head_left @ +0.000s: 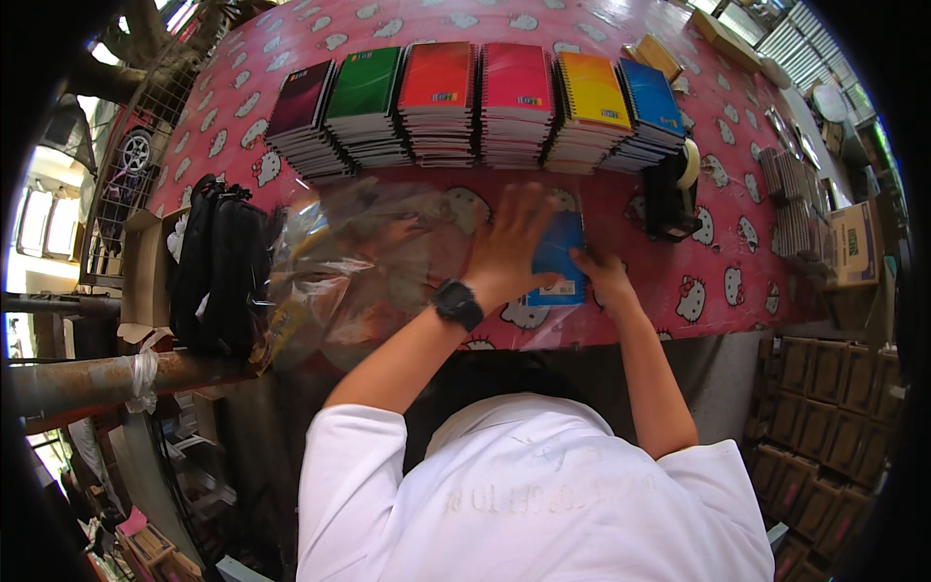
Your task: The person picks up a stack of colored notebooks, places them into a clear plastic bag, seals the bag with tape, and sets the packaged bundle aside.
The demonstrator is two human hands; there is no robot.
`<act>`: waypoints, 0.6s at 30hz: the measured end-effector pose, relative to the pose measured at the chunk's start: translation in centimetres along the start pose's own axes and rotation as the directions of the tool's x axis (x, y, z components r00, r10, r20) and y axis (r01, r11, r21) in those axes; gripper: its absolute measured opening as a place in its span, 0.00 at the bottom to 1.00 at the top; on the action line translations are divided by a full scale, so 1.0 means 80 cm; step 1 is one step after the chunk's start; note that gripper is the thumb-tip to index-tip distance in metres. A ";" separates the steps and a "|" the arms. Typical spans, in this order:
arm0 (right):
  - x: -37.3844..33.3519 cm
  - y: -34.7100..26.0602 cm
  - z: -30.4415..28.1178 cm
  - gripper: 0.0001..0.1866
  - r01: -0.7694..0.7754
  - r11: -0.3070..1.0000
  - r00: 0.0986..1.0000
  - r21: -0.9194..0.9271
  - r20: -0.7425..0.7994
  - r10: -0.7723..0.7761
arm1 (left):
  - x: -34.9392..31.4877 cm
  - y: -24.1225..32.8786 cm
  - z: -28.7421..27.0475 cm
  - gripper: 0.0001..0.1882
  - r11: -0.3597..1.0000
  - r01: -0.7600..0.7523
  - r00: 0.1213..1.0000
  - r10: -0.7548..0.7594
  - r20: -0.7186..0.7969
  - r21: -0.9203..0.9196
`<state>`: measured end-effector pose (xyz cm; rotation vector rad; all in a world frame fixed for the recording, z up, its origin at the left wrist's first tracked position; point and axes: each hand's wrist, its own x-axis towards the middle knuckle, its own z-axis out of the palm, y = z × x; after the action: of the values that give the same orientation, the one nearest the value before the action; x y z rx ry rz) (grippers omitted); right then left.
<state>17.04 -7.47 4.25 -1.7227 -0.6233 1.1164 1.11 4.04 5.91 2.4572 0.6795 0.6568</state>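
A blue notebook (561, 242) lies near the table's front edge, with clear plastic film around it. My right hand (605, 279) grips the notebook's right edge, thumb on top; its other fingers are partly hidden. Over the left side of the notebook, my left hand (509, 242) is spread flat, slightly blurred, and wears a black watch on its wrist. Whether it presses on the cover or on the film I cannot tell. A heap of crinkled clear plastic bags (359, 262) spreads to the left of that hand.
Behind stand stacks of spiral notebooks: dark purple (301, 97), green (365, 82), red (438, 76), pink (515, 78), yellow (593, 87) and blue (651, 94). A black tape dispenser (672, 199) stands at right, black bags (228, 262) at left, boxes (853, 242) far right.
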 end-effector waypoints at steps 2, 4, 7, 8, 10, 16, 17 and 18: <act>-0.004 -0.007 -0.001 0.24 -0.046 0.999 0.999 0.001 -0.005 0.046 | -0.013 -0.010 0.016 0.42 0.948 0.188 0.973 -0.216 -0.084 -0.256; 0.005 0.010 -0.002 0.26 -0.036 0.995 0.999 0.094 0.010 0.035 | -0.036 -0.030 0.050 0.42 0.858 0.330 0.925 -0.378 -0.047 -0.395; -0.009 -0.002 -0.005 0.28 0.046 0.982 0.993 0.185 0.102 -0.066 | -0.042 -0.006 0.057 0.44 0.645 0.293 0.912 -0.409 0.004 -0.706; -0.016 -0.013 -0.009 0.30 0.085 0.975 0.985 0.204 0.131 -0.113 | -0.033 0.004 0.050 0.44 0.600 0.203 0.922 -0.383 -0.055 -0.774; -0.030 -0.026 -0.018 0.34 0.269 0.945 0.943 0.184 0.152 -0.298 | -0.023 0.033 0.011 0.45 0.484 0.042 0.922 -0.355 -0.152 -0.874; -0.049 -0.011 -0.025 0.40 0.578 0.793 0.816 -0.194 0.136 -0.562 | -0.056 0.044 -0.012 0.46 0.858 0.057 0.983 -0.138 -0.123 -0.510; -0.056 -0.009 -0.023 0.39 0.558 0.806 0.829 -0.196 0.092 -0.551 | -0.064 0.048 -0.011 0.45 0.862 0.055 0.979 -0.146 -0.142 -0.505; -0.061 -0.009 -0.023 0.39 0.537 0.820 0.841 -0.197 0.047 -0.539 | -0.070 0.051 -0.010 0.44 0.864 0.053 0.975 -0.153 -0.161 -0.500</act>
<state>16.57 -11.86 7.09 -1.5673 -1.1688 0.6529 -2.19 -1.97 7.12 1.8863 0.6189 0.9117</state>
